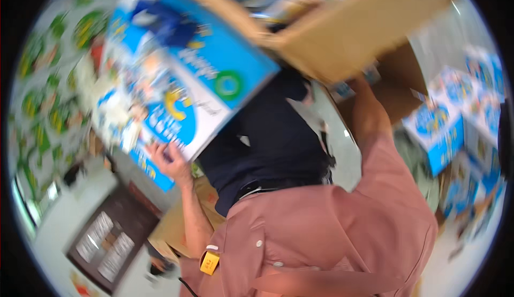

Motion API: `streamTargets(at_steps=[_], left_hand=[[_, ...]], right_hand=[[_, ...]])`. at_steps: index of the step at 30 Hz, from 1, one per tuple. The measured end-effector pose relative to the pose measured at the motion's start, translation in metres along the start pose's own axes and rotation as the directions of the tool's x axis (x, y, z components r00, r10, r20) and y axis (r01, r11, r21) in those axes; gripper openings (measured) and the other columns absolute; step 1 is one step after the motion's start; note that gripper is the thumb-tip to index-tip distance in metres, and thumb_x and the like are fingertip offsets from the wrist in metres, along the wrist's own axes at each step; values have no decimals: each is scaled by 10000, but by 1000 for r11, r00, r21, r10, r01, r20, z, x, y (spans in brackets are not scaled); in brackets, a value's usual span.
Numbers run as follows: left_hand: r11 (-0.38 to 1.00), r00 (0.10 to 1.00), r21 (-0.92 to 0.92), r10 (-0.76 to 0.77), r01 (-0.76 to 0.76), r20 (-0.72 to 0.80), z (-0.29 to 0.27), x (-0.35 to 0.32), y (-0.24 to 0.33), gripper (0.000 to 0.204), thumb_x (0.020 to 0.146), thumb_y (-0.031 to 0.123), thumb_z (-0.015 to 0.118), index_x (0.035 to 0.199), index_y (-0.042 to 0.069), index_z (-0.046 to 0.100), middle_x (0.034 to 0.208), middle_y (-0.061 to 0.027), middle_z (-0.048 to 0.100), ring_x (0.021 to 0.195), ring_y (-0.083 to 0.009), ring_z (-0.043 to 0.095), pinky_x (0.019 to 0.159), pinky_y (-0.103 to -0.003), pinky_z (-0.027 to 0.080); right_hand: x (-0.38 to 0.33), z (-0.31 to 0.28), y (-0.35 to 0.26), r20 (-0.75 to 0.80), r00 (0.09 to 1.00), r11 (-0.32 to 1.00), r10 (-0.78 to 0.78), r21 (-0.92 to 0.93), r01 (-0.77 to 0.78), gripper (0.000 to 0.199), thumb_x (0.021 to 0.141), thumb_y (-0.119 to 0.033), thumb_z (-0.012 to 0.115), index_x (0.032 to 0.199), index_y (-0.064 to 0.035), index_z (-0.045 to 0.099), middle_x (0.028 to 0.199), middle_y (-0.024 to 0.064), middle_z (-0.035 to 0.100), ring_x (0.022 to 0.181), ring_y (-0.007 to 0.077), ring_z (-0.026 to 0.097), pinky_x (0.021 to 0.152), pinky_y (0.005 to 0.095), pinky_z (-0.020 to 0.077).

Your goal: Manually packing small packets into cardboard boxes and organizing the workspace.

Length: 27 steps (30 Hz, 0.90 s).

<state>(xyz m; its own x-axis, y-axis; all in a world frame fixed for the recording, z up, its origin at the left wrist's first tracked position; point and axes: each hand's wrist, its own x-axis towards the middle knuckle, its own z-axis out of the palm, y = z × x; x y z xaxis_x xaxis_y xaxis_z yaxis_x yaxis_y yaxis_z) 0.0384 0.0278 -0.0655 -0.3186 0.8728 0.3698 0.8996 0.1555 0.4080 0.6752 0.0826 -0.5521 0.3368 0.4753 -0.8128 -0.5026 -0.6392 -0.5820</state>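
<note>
Left hand (pixel 170 160) grips the lower edge of a big blue box (pixel 176 77), fingers curled over the rim and thumb underneath, closed firmly on it; the box is up at chest height, tilted, printed face toward the camera. The right arm (pixel 375 120) runs up and away under a brown carton (pixel 342 24), and its hand is out of sight behind the carton's flap, so I cannot tell whether it is clenched or loose, or what it touches. Judging from the tilt, a grip at one edge only is thin support for a box this wide: sliding the palm further under the base and keeping the box level would steady it, and so would keeping it clear of the carton's corner just beside it. More blue boxes (pixel 439 131) are stacked to the right, well apart. Green packs (pixel 37 104) fill the left. A dark board (pixel 110 238) lies below. Everything is motion-blurred; the carton is cut off at the top, and the floor is largely hidden by the pink shirt (pixel 332 233).
</note>
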Motion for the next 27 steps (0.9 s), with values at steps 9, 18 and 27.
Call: streamTargets(at_steps=[9,18,27], left_hand=[[996,995,43,-72,75,-70,-39,3,19,196,851,99,797,980,36,663,1308,-169,595,1206,-319,569,966,-394,486],[860,742,-196,-506,470,-440,-103,167,-91,550,879,372,816,1175,-56,640,1193,-191,686,1067,-255,667,912,-365,522],[665,693,-256,-720,702,31,-78,285,-234,1045,659,619,897,1328,-116,574,1371,-240,630,1224,-353,643,1027,-400,499]], right_hand=[[-93,-21,-16,338,877,853,341,-504,-137,393,963,-337,679,1274,-101,636,1229,83,658,1043,271,654,817,432,547],[-171,-47,-141,897,271,177,-349,-221,959,161,976,-253,658,1023,-99,661,927,32,691,781,210,684,613,356,506],[-617,248,-244,880,422,585,220,-465,665,421,916,-169,715,1280,29,638,999,85,716,899,148,677,795,292,539]])
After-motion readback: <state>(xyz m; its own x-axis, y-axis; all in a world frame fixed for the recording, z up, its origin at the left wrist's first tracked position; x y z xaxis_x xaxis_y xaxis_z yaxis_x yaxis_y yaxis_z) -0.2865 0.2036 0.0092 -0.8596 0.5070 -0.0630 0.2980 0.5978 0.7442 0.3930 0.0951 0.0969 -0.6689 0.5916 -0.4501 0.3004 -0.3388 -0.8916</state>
